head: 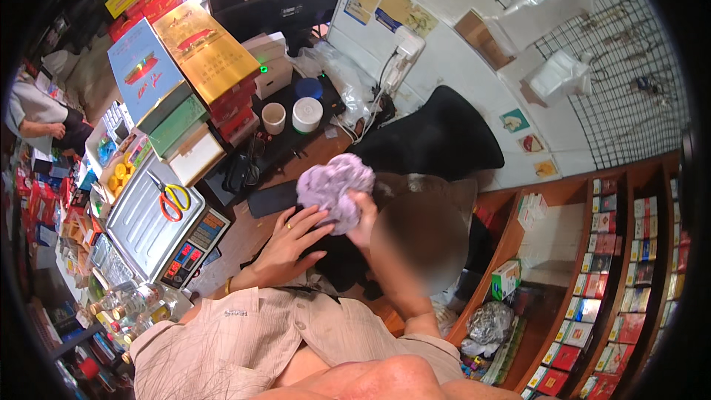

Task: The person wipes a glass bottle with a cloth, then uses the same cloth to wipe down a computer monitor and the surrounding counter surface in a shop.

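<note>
A crumpled purple cloth (333, 189) is held up in front of me, above the desk's edge. My right hand (362, 219) grips it from the right side. My left hand (294, 241), with a ring on one finger, has its fingers apart and its fingertips at the cloth's lower left edge. Beyond the cloth a dark flat object (272, 199) lies on the wooden desk (250, 228). Left of my left hand is a weighing scale (150, 216) with a lit display, and scissors (171, 200) with red and yellow handles rest on its metal tray.
Stacked boxes (205, 50) rise behind the scale. A white cup (273, 118), a lidded white container (307, 115) and eyeglasses (253, 164) stand or lie beyond the desk's edge. A black chair back (439, 133) is at right, near shelves of small packs (594, 283). Another person (44, 114) is at far left.
</note>
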`<state>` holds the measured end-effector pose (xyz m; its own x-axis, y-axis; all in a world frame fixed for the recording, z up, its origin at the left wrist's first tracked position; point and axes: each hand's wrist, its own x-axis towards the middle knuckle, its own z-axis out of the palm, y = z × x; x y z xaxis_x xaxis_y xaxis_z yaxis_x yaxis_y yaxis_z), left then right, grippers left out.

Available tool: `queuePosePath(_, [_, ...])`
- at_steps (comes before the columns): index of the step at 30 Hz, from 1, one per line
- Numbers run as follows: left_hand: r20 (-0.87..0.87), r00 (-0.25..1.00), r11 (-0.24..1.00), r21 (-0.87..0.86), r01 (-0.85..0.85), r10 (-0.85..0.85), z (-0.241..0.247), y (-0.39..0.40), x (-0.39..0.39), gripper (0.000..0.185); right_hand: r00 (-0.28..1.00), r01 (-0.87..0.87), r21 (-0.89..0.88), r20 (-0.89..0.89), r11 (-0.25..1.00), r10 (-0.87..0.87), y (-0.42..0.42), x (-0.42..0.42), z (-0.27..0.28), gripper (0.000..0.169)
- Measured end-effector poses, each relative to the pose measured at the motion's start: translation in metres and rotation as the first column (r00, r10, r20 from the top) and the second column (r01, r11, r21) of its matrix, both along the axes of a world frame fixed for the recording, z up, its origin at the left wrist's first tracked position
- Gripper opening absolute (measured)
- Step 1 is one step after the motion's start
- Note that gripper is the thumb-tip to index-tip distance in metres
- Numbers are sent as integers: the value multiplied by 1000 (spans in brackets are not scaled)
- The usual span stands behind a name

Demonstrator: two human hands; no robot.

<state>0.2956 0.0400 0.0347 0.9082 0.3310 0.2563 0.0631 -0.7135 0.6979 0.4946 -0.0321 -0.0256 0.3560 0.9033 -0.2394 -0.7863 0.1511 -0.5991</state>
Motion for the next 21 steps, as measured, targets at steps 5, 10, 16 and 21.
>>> queuePosePath(5, [-83, 995, 924, -381, 26, -62, -52, 19, -31, 40, 780, 147, -44, 620, 988, -88, 81, 113, 35, 38])
queuePosePath(10, [-59, 997, 841, -542, 7, -46, -100, 34, -46, 39, -635, 238, 310, 766, 920, -94, 234, 186, 122, 58])
queuePosePath(16, [-173, 985, 796, -595, -108, 4, -105, 62, -36, 38, -953, 180, 505, 304, 844, 21, 415, 246, 160, 48])
queuePosePath(21, [-230, 971, 765, -615, -192, 59, -119, 72, -34, 39, -943, 326, 521, 120, 789, 310, 495, 296, 111, 27])
